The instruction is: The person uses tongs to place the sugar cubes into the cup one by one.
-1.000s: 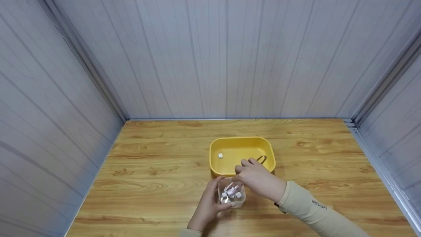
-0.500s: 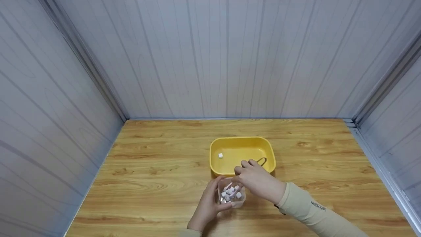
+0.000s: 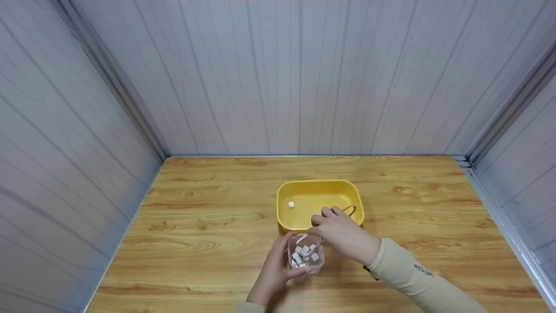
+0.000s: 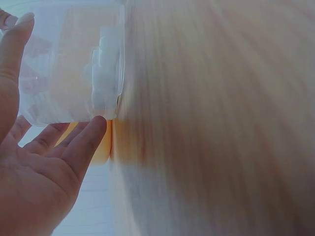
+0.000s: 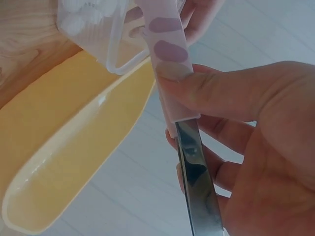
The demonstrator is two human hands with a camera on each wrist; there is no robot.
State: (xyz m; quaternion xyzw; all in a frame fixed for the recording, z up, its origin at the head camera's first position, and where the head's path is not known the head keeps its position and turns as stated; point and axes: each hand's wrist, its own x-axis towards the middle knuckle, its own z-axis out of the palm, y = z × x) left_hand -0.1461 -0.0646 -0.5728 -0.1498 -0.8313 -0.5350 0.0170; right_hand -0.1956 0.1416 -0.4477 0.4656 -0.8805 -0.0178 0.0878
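My left hand (image 3: 273,270) holds a small clear plastic container (image 3: 318,268) on the wooden table, thumb on the near side and fingers round the left. Several white cubes (image 3: 315,257) lie inside it. From the right, my right hand (image 3: 347,239) pinches a pair of tongs (image 5: 170,49) with a metal bend and pale pink plastic arms. The tong arms reach down into the container among the cubes, standing somewhat apart. Whether a cube sits between the tips I cannot tell. In the left wrist view, the container's wall (image 4: 74,108) shows between thumb and fingers.
Just beyond the container stands a yellow tray (image 3: 319,182) with a single white cube (image 3: 291,204) at its left side. The tongs' bent end hangs over the tray's right part. Pale panel walls (image 3: 278,87) enclose the table (image 3: 195,243) at the back and sides.
The tongs' arms have spread wider and lifted slightly among the cubes, some of which have shifted. My right hand has moved a little up and right. My left hand keeps its hold.
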